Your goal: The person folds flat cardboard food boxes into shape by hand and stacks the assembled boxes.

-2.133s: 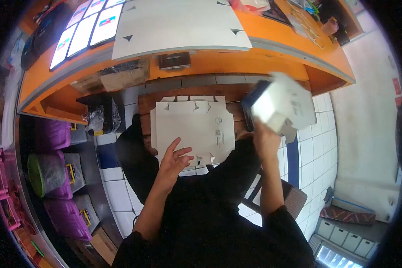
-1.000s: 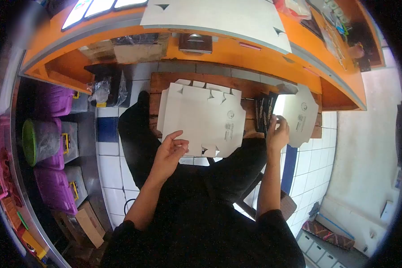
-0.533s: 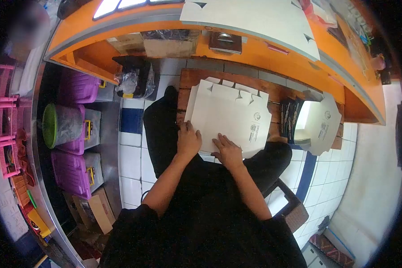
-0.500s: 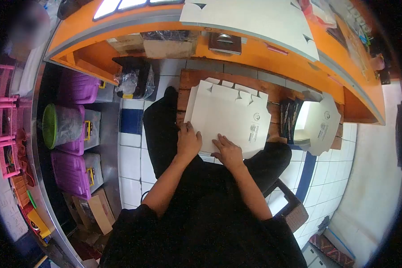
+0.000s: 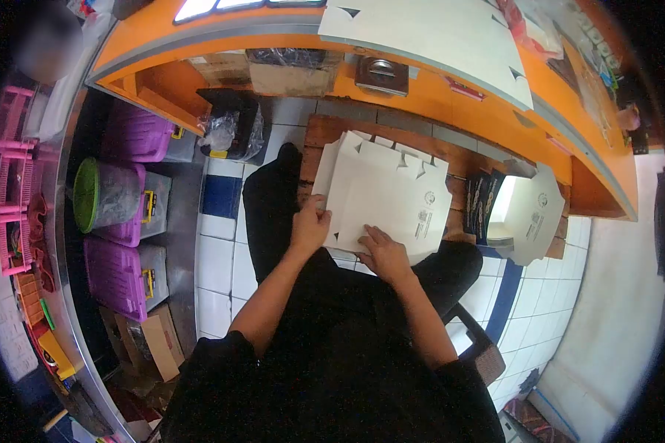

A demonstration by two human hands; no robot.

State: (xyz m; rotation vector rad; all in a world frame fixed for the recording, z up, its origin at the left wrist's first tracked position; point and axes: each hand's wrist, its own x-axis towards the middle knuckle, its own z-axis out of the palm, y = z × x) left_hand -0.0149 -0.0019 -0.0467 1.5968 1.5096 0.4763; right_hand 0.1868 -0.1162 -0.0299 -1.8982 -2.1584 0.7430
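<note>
A stack of flat white cardboard sheets (image 5: 388, 192) with slots and small printed marks lies on a low wooden table (image 5: 325, 131). My left hand (image 5: 312, 225) is at the stack's left edge, its fingers bent round that edge. On the sheet's near edge rests my right hand (image 5: 384, 253), fingers spread and touching the cardboard. To the right stand folded boxes with dark printed sides (image 5: 482, 203), and a white box with an open lid (image 5: 537, 210) is beside them.
An orange counter (image 5: 258, 29) runs across the far side, bearing a large white sheet (image 5: 436, 44) and lit screens. Purple bins (image 5: 117, 277) and a green-rimmed tub (image 5: 87, 196) stand on the left. A dark chair or stool (image 5: 488, 363) is at the lower right.
My right hand has left the box at the right and come to the stack's near edge. The left hand has moved to its left edge. The view has shifted.
</note>
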